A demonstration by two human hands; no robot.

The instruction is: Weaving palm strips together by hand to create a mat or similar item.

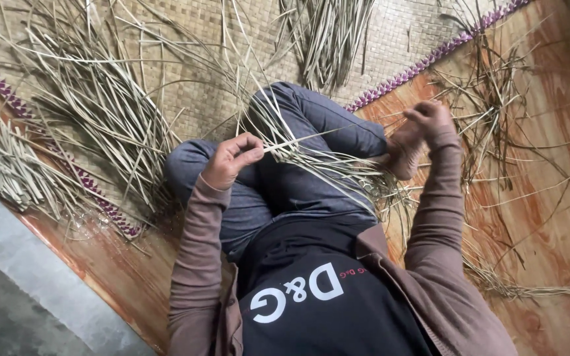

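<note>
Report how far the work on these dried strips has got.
Done: a trimmed bundle lies at the mat's edge. In hand: the left hand pinches one strip; the right hand is raised, its grip unclear. Left: loose strips across the mat and lap, apparently unsorted.

Dry strips [328,33] cut off at top edge.

A reddish patterned floor [549,198] carries a woven straw mat [192,86] with a purple zigzag border [423,62]. Loose dried leaf strips [100,105] lie across the mat's left and far side; thinner scraps [496,118] litter the bare floor at right.
</note>
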